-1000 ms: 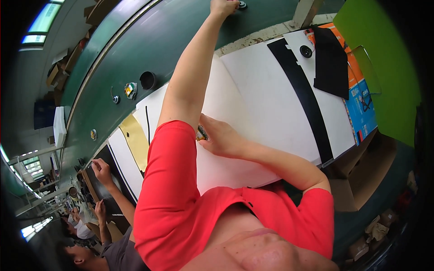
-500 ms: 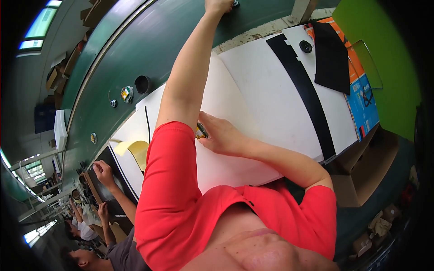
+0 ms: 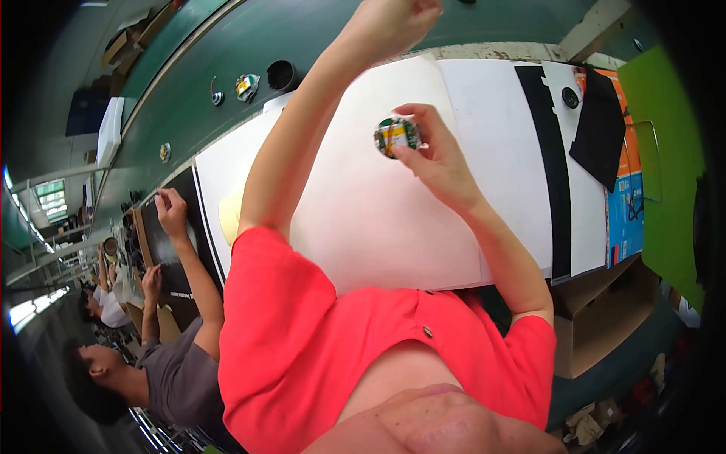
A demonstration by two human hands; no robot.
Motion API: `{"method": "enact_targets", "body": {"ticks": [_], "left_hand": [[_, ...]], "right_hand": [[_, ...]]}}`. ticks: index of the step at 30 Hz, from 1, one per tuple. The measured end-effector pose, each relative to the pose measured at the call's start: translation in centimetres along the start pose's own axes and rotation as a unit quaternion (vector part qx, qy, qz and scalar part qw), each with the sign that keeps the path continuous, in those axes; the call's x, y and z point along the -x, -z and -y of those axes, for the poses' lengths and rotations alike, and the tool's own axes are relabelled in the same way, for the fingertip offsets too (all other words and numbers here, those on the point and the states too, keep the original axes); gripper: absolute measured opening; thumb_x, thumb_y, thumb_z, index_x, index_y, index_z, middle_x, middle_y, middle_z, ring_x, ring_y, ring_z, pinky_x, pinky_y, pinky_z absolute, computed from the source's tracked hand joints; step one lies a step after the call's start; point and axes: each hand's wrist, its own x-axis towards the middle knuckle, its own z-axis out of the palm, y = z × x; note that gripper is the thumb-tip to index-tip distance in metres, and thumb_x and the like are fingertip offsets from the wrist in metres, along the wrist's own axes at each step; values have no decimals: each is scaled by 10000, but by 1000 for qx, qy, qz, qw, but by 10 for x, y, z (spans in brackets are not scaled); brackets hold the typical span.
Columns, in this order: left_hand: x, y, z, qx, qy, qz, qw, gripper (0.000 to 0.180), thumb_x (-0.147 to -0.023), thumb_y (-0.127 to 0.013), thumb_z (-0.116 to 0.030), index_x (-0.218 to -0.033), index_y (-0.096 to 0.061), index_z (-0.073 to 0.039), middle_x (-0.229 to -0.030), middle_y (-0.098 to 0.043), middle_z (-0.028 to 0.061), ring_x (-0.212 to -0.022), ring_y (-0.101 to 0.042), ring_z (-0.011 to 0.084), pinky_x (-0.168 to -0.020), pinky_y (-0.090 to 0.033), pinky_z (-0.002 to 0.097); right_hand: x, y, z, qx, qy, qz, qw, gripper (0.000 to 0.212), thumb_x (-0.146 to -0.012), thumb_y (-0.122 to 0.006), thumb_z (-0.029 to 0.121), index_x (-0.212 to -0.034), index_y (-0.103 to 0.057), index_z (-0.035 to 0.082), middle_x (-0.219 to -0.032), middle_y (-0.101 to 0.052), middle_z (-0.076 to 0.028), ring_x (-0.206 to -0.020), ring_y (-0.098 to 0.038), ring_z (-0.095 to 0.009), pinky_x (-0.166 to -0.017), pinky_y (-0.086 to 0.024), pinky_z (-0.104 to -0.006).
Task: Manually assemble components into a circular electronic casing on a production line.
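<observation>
A round green circuit board [image 3: 387,138] with a yellow-and-white block and wires on it sits between the thumb and fingers of my right hand [image 3: 435,155]. That hand is held over the middle of the large white sheet [image 3: 363,219]. My left hand [image 3: 389,29] is stretched across to the far edge of the sheet, near the green bench top. Its fingers are curled together, blurred and partly cut off by the upper edge; what they hold, if anything, cannot be made out. Part of a dark object [image 3: 467,1] shows beyond it.
Left on the green bench lie a black cup [image 3: 282,76], another board [image 3: 246,87], a small wired part [image 3: 217,98] and a round piece [image 3: 165,152]. Black strip [image 3: 550,174], black disc [image 3: 569,97] and black sheet [image 3: 603,125] lie right. A co-worker [image 3: 181,378] sits left; an open carton [image 3: 605,318] stands lower right.
My right hand has come out from beside my left arm, moving up and away with the circuit board, which now shows its face. My left hand has swung right along the far edge.
</observation>
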Motion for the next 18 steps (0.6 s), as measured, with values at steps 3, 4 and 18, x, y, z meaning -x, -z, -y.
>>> {"method": "enact_targets", "body": {"ticks": [3, 4, 18], "left_hand": [[117, 36, -25, -4, 91, -79, 993, 212, -968, -574, -129, -1055, -691, 25, -996, -748, 159, -895, -732, 292, -806, -564, 357], [148, 35, -25, 43, 134, -72, 987, 285, -994, -577, -162, -1217, -631, 7, -1146, -715, 184, -976, -725, 298, -827, -561, 376], [255, -27, -15, 396, 216, -181, 874, 417, -995, -598, -52, -1404, -542, 9, -1138, -707, 104, -980, -694, 141, -751, -562, 265]], "right_hand": [[-4, -10, 14, -14, 35, 4, 999, 398, -956, -594, 13, -1329, -463, 58, -1142, -594, -75, -991, -602, -123, -775, -527, -271], [-4, -12, 13, -12, 32, 9, 999, 398, -956, -594, 13, -1329, -463, 58, -1142, -594, -75, -991, -602, -123, -775, -527, -271], [-7, -66, -10, 118, 89, -63, 987, 174, -975, -644, 85, -1141, -635, 32, -1148, -567, -88, -995, -581, -166, -809, -522, -311]]}}
